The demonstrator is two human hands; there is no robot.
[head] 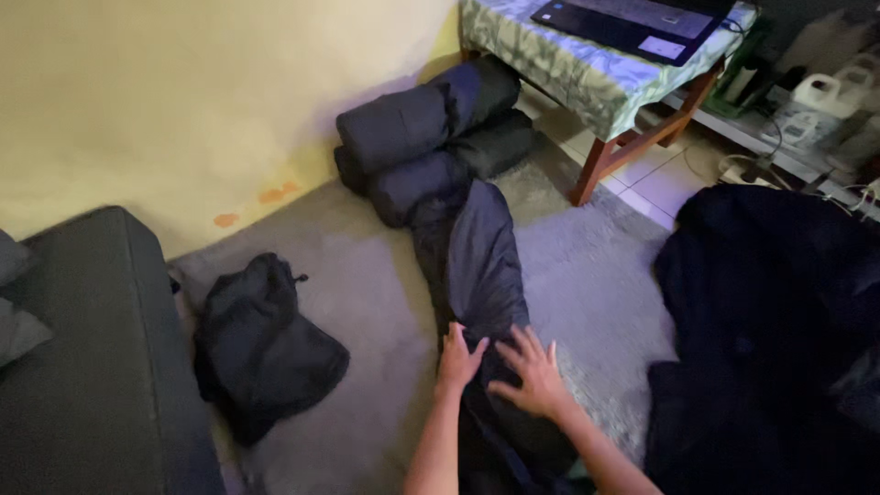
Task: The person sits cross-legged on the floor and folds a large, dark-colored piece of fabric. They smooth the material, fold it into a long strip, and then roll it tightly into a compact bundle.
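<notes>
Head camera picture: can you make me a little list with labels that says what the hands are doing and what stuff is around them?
left hand: open, flat on the long dark padded cloth
right hand: open, fingers spread, flat on the same cloth
cloth: laid out in a long strip on the grey carpet
by the wall: rolled dark bundles, stacked
left of the hands: crumpled dark bag
far left: dark sofa
right: big dark heap of fabric
top: small table with patterned cover, laptop on it
</notes>
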